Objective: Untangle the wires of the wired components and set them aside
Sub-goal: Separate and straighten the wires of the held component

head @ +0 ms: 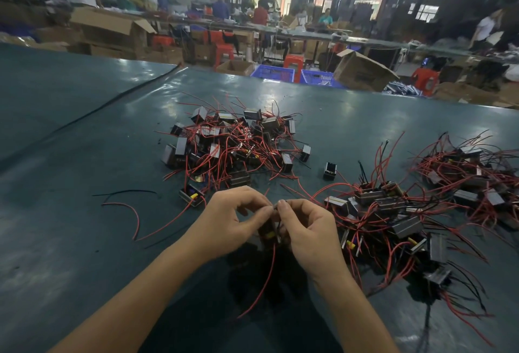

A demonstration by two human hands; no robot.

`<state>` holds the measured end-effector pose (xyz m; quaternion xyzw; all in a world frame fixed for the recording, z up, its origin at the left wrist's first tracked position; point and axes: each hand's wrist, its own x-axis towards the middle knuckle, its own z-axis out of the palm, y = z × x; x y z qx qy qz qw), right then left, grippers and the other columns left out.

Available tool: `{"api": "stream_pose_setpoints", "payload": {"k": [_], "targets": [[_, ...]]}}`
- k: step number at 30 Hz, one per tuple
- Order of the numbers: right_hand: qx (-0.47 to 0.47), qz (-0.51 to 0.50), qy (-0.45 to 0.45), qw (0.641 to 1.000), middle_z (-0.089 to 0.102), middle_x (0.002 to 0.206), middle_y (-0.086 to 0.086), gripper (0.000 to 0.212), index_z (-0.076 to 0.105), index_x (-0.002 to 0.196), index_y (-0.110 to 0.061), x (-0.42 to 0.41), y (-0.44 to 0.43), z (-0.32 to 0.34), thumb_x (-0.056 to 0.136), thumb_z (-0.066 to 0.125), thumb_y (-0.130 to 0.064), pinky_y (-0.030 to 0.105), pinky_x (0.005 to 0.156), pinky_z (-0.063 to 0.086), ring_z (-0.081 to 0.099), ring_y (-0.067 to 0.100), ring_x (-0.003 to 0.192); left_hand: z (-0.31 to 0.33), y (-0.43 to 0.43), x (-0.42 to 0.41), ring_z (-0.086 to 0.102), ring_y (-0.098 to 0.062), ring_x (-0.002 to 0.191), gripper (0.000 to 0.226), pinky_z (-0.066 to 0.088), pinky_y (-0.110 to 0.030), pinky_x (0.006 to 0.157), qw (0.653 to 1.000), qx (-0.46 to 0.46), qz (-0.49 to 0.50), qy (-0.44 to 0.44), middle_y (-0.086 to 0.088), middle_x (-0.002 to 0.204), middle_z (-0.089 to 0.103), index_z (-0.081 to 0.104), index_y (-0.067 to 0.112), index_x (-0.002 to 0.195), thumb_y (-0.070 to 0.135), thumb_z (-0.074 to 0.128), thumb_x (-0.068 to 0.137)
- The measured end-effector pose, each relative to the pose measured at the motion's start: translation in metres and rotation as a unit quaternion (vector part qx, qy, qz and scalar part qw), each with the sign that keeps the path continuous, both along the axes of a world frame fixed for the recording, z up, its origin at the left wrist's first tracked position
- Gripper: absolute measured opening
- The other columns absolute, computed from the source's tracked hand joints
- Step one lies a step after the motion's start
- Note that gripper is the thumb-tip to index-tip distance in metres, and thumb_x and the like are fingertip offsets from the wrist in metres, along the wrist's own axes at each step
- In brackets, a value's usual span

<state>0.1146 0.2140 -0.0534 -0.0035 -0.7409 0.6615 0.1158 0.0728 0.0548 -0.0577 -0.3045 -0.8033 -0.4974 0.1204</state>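
The wired component [268,233] was held between your hands just over the table [84,212], its red wire [271,265] dangling. Your left hand [230,220] and right hand [307,230] both pinched it with curled fingers, apparently mid-untangling. Next you probably needed to free that lead, then set the piece aside.

**Obscured and cropped items**

Held component [269,234]: mostly covered by fingers of left hand [227,220] and right hand [306,229]; only a yellow patch and one edge showing.
Right pile [471,181]: cropped by frame edge.
Central pile [233,145]: inner wire routing untraceable.
Background workers [259,14]: blurred, too small to make out.
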Motion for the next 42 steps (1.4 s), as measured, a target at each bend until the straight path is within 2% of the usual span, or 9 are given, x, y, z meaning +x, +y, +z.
{"api": "stream_pose_setpoints", "payload": {"k": [7,12,14,16,20,30,33,37,42], "targets": [[-0.025,-0.009,0.006,1.000,0.067,0.064,-0.002,0.015,0.069,0.082,-0.011,-0.0008,0.0009,0.0001,0.094,0.061,-0.016,0.024,0.060,0.053,0.061,0.009,0.060,0.0004,0.0032,0.0019,0.064,-0.005,0.097,0.010,0.054,-0.021,0.073,0.998,-0.011,-0.027,-0.059,0.010,0.110,0.065,0.069,0.024,0.094,0.016,0.070,0.088],[-0.045,-0.017,0.017,0.999,0.066,0.060,-0.003,0.013,0.070,0.082,-0.010,-0.0002,-0.0003,0.0006,0.093,0.063,-0.015,0.021,0.056,0.052,0.058,0.007,0.056,-0.0031,0.0027,-0.0007,0.059,-0.001,0.115,0.013,0.051,-0.021,0.092,0.984,0.068,-0.029,-0.164,0.009,0.135,0.053,0.069,0.030,0.084,0.017,0.071,0.086],[-0.035,-0.024,0.025,0.999,0.065,0.060,-0.003,0.013,0.071,0.082,-0.014,0.0005,-0.0013,0.0000,0.093,0.063,-0.016,0.027,0.057,0.053,0.059,0.011,0.058,-0.0032,0.0034,-0.0019,0.064,-0.001,0.108,0.008,0.053,-0.020,0.089,0.975,0.101,-0.034,-0.196,0.001,0.124,0.064,0.068,0.026,0.084,0.018,0.068,0.087],[0.000,-0.034,0.041,0.999,0.067,0.063,-0.003,0.014,0.072,0.082,-0.021,0.0011,-0.0010,0.0001,0.093,0.063,-0.017,0.032,0.062,0.054,0.061,0.013,0.061,-0.0020,0.0044,-0.0028,0.069,-0.001,0.079,0.003,0.052,-0.017,0.072,0.974,0.114,-0.020,-0.193,0.001,0.091,0.075,0.066,0.021,0.085,0.022,0.066,0.088],[0.061,-0.026,0.080,0.995,0.071,0.074,-0.010,0.009,0.072,0.087,-0.022,0.0024,-0.0014,0.0005,0.089,0.069,-0.014,0.015,0.065,0.051,0.066,0.003,0.070,-0.0019,0.0023,-0.0064,0.060,0.000,0.059,0.010,0.046,-0.012,0.060,0.974,0.123,0.009,-0.189,0.009,0.063,0.067,0.065,0.019,0.082,0.015,0.064,0.091],[0.193,-0.052,0.177,0.964,0.059,0.091,-0.008,0.005,0.073,0.092,-0.012,0.0012,-0.0020,-0.0023,0.087,0.071,-0.013,0.020,0.065,0.052,0.062,0.010,0.079,-0.0003,0.0012,-0.0043,0.052,-0.009,0.055,0.014,0.042,-0.024,0.055,0.976,0.076,-0.041,-0.199,0.006,0.061,0.061,0.071,0.028,0.085,0.017,0.064,0.092],[0.186,-0.054,0.179,0.965,0.060,0.095,-0.007,0.007,0.074,0.093,-0.012,0.0009,-0.0011,-0.0014,0.086,0.072,-0.010,0.018,0.066,0.052,0.063,0.009,0.081,-0.0008,0.0018,-0.0035,0.036,-0.012,0.048,0.009,0.029,-0.030,0.051,0.975,0.068,-0.052,-0.205,0.008,0.053,0.051,0.072,0.028,0.086,0.025,0.064,0.087],[0.143,-0.034,0.141,0.979,0.068,0.086,-0.006,0.008,0.073,0.089,-0.017,0.0021,-0.0006,-0.0007,0.086,0.072,-0.010,0.019,0.066,0.053,0.066,0.008,0.077,-0.0009,0.0032,-0.0028,0.052,-0.010,0.059,0.018,0.043,-0.025,0.058,0.977,0.076,-0.052,-0.195,0.007,0.068,0.063,0.072,0.027,0.085,0.012,0.064,0.092],[0.067,-0.045,0.095,0.992,0.070,0.080,-0.016,0.017,0.069,0.086,-0.026,0.0029,0.0003,0.0027,0.083,0.074,-0.011,0.014,0.064,0.050,0.066,0.003,0.074,-0.0029,0.0032,-0.0027,0.056,-0.009,0.062,0.016,0.047,-0.023,0.060,0.981,0.068,-0.050,-0.175,0.007,0.069,0.063,0.072,0.032,0.084,0.019,0.066,0.091]]}}
